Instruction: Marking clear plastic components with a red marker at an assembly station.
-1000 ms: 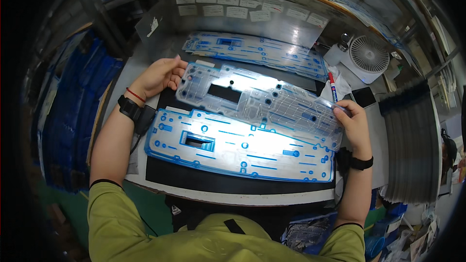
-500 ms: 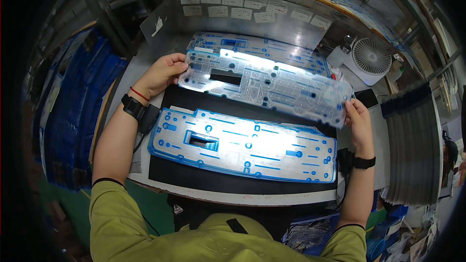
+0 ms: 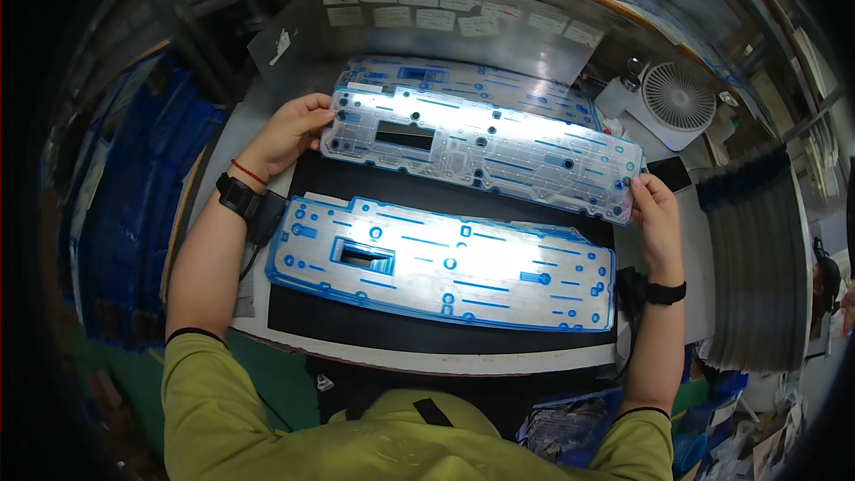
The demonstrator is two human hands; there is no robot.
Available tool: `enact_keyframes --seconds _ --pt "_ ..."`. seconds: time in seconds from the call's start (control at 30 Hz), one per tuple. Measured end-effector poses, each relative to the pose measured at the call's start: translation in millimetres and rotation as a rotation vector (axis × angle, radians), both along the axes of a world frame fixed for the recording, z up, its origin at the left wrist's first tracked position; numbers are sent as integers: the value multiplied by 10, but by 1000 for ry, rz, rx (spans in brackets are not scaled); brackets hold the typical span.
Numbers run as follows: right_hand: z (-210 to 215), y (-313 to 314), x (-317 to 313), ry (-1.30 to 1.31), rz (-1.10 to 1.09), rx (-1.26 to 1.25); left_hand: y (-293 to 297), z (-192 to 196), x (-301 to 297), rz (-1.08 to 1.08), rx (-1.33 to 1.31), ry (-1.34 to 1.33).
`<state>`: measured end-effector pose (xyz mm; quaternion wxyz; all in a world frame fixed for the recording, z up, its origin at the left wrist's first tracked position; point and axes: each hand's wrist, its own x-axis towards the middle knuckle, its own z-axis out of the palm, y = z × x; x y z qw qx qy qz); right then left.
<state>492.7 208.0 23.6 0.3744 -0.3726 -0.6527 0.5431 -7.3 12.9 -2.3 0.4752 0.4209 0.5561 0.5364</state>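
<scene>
My left hand (image 3: 301, 129) and my right hand (image 3: 655, 212) grip opposite ends of a long clear plastic sheet (image 3: 525, 169), thumbs on top. It has a rectangular cutout, small holes and faint traced lines; blue marks show on or through it. Behind it lies a stack of blue-marked translucent sheets (image 3: 499, 82), partly covered by the held sheet. Whether the two touch, I cannot tell. Nearer to me, a second stack of blue-edged sheets (image 3: 419, 294) with a similar cutout lies on a black mat (image 3: 307, 313). A bright glare crosses both.
A white fan (image 3: 679, 98) and a flat dark object (image 3: 670, 175) stand at the back right. Tall piles flank the table: dark thin sheets (image 3: 753, 267) on the right, blue sheets (image 3: 134, 214) on the left. Paper labels (image 3: 392, 16) line the back panel (image 3: 303, 53).
Both hands have shifted the clear sheet slightly left relative to the rear stack. Blue marks now show more distinctly through it. The grip at each end is unchanged.
</scene>
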Motion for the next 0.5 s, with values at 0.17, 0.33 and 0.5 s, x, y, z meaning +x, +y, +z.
enact_keyframes --seconds 0.17,0.33,0.5 --pt "-7 15 18 8 12 21 -10 15 8 63 11 -11" --pt "39 -9 37 64 30 7 -8 -1 -26 105 120 -109" --pt "43 -85 -43 131 -51 26 18 89 125 174 124 -122"
